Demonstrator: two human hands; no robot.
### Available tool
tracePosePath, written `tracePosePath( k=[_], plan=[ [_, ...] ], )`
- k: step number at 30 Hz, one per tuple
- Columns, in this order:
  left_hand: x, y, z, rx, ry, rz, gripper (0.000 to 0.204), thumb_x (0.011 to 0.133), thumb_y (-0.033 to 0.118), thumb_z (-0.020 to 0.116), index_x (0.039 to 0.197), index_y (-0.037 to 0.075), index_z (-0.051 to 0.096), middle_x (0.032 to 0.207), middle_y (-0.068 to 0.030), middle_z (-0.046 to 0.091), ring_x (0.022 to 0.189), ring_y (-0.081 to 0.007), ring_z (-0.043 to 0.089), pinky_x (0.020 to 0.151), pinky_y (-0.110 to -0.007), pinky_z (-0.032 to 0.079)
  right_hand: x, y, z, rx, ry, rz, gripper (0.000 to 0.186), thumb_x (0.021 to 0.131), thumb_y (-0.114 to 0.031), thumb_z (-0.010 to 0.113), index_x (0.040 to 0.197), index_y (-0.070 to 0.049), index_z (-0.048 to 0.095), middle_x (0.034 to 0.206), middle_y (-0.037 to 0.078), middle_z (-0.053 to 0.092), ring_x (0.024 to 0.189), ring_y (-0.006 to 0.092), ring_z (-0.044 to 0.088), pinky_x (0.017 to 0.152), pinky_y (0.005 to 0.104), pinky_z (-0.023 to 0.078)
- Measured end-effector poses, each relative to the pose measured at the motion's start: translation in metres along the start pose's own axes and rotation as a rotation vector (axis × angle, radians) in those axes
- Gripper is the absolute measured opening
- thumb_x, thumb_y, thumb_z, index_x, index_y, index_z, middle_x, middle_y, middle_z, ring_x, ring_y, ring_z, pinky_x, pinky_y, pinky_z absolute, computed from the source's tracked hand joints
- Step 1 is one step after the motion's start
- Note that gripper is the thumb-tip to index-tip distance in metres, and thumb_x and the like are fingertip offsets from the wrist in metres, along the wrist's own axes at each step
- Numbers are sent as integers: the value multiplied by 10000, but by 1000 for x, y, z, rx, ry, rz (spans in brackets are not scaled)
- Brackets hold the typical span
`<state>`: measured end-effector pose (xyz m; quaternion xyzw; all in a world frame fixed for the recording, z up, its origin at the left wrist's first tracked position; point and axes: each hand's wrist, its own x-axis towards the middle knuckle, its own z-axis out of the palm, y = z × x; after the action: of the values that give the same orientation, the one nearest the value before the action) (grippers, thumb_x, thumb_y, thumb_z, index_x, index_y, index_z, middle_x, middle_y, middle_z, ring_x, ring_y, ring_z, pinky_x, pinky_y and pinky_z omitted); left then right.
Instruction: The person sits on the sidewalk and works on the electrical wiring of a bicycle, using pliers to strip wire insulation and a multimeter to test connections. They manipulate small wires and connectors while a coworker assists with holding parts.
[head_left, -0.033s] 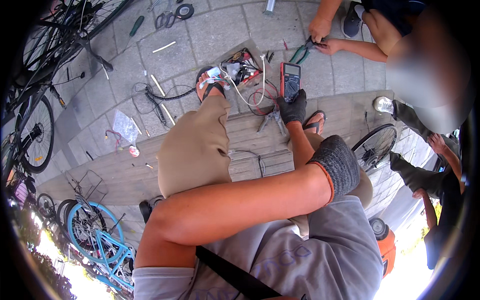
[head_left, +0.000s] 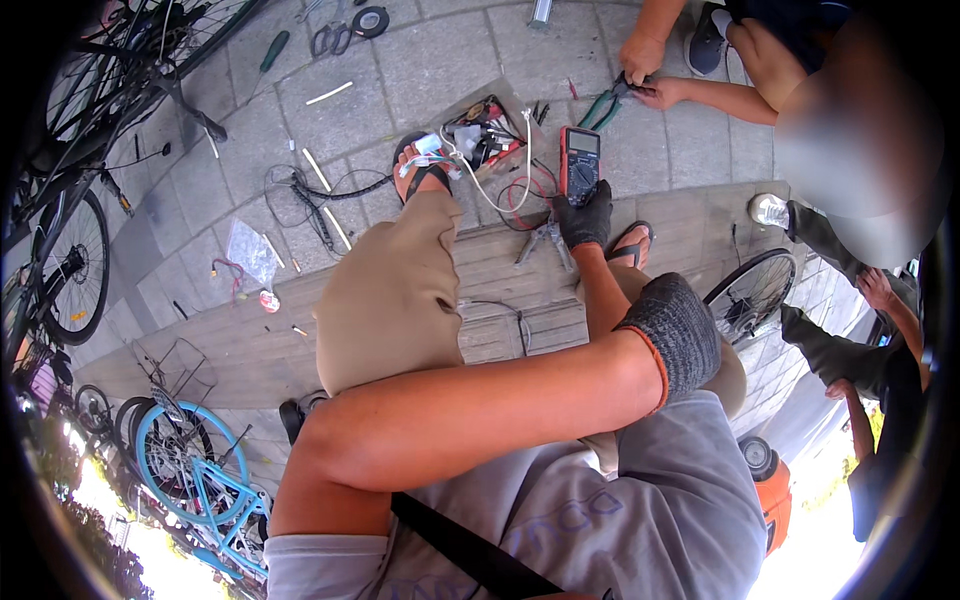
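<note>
My right hand (head_left: 585,214), in a dark work glove, grips the lower end of a red and black multimeter (head_left: 580,160). The meter's screen faces up, and red and black leads (head_left: 520,192) curl beside it. My left forearm crosses over my lap. At its end my left hand (head_left: 677,335), in a grey knit glove with an orange cuff, rests by my right knee, its fingers hidden. Metal pliers (head_left: 545,243) lie just below my right hand. A box of tools and parts (head_left: 470,105) sits beyond my left foot, with a white cable (head_left: 527,150) looping over it.
At the upper right a co-worker's hands (head_left: 648,75) hold green-handled pliers (head_left: 600,108). A screwdriver (head_left: 275,50), black tape (head_left: 370,21), a black cable (head_left: 320,215) and a clear plastic bag (head_left: 250,253) lie on the paving. Bicycles (head_left: 200,465) stand along the left; a wheel (head_left: 755,290) is at right.
</note>
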<state>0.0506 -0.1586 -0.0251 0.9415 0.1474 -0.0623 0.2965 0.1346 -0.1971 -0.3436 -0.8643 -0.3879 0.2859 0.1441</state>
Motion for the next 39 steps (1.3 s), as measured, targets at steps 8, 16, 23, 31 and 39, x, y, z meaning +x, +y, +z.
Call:
tracePosePath(
  k=[8, 16, 23, 31, 39],
  plan=[
    [2, -2, -1, -145, 188, -25, 241, 870, 231, 642, 1000, 53, 738, 865, -126, 737, 768, -257, 710, 650, -418, 515, 11, 18, 32, -127, -175, 204, 1115, 648, -433, 857, 1519, 18, 327, 1450, 324, 477, 1318, 455, 520, 1097, 488, 439],
    [-1, -4, -18, -250, 336, 3, 257, 852, 203, 623, 1025, 36, 715, 882, -144, 717, 742, -265, 693, 610, -420, 502, 40, -12, -8, -58, 99, -77, 632, 806, -302, 752, 1337, -21, 557, 1236, 237, 635, 1118, 390, 651, 949, 467, 518],
    [-26, -6, -33, -217, 771, -6, 257, 829, 197, 625, 1030, 55, 699, 801, -98, 651, 712, -238, 664, 577, -408, 480, 39, -95, -32, 243, 337, -589, 335, 899, -121, 603, 1214, -22, 662, 1061, 152, 716, 935, 320, 703, 868, 392, 551],
    [-22, 0, -25, -369, -146, 277, 297, 916, 226, 647, 1135, 64, 766, 1078, -132, 765, 935, -274, 743, 729, -471, 573, 42, 82, -14, -366, -232, 42, 401, 857, -252, 637, 1162, 3, 691, 1167, 254, 701, 1089, 394, 679, 947, 448, 526],
    [-38, 14, -8, -196, -172, 115, 205, 862, 187, 662, 958, 51, 782, 892, -143, 764, 811, -266, 743, 661, -452, 543, -81, 37, 45, -601, -410, 415, 1161, 635, -616, 851, 1502, -58, 315, 1438, 198, 471, 1303, 382, 520, 1071, 491, 452]
  ],
)
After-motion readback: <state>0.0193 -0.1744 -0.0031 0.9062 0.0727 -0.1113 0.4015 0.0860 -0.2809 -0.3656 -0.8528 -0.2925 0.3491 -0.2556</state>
